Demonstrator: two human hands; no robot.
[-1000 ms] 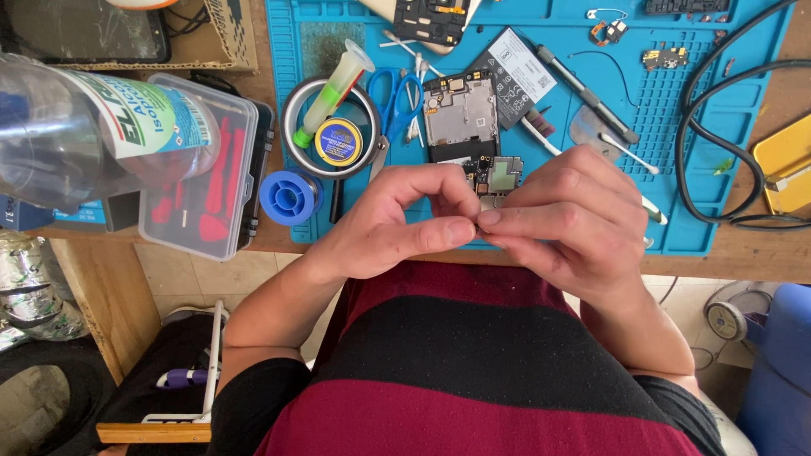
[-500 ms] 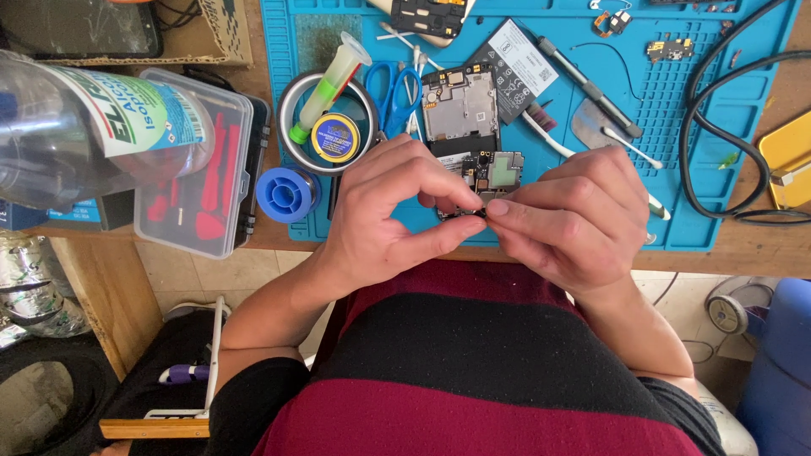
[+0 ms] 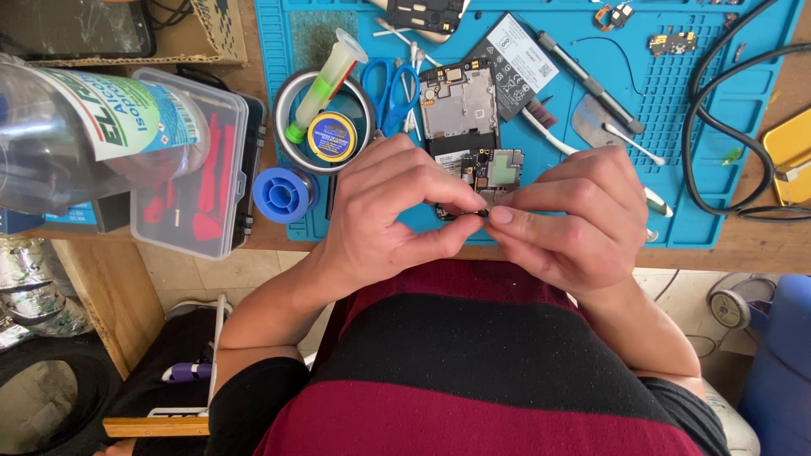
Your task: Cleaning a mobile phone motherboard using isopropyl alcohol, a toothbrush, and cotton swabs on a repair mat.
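1. Nearest the camera: a red-and-black striped shirt [image 3: 498, 363], with pale floor tiles [image 3: 211, 270] showing below the desk edge.
2. Down left: a black case [image 3: 160, 380] on a wooden stool, beside a dark tyre-like ring [image 3: 51, 405].
3. Down right: a blue chair [image 3: 781, 371] and a small round fan [image 3: 728, 306] on the floor.
4. Just above the lap: a wooden desk [image 3: 743, 253] carrying a blue work mat [image 3: 676, 110].
5. Left hand [image 3: 389, 215] raised over the mat's near edge, wrist bent, thumb and forefinger curled inward.
6. Right hand [image 3: 566, 215] facing it, fingers [image 3: 507, 215] meeting the left ones.
7. Pinched between both sets of fingertips: a tiny dark part [image 3: 480, 214], grasped from either side, just above the mat.
8. Directly behind the hands: an opened phone [image 3: 460, 118] with its circuit board [image 3: 498, 169] exposed, lying flat.
9. Left of that: a blue spool [image 3: 283, 194], a solder tin [image 3: 331, 137] and a green-tipped syringe [image 3: 325, 84] inside a round dish.
10. Further left: a clear plastic box [image 3: 198, 169] of red tools and a tilted clear bottle [image 3: 93, 127].
11. Farther back: blue scissors [image 3: 390, 84], a battery [image 3: 519, 72], a black cable [image 3: 718, 127] at right.
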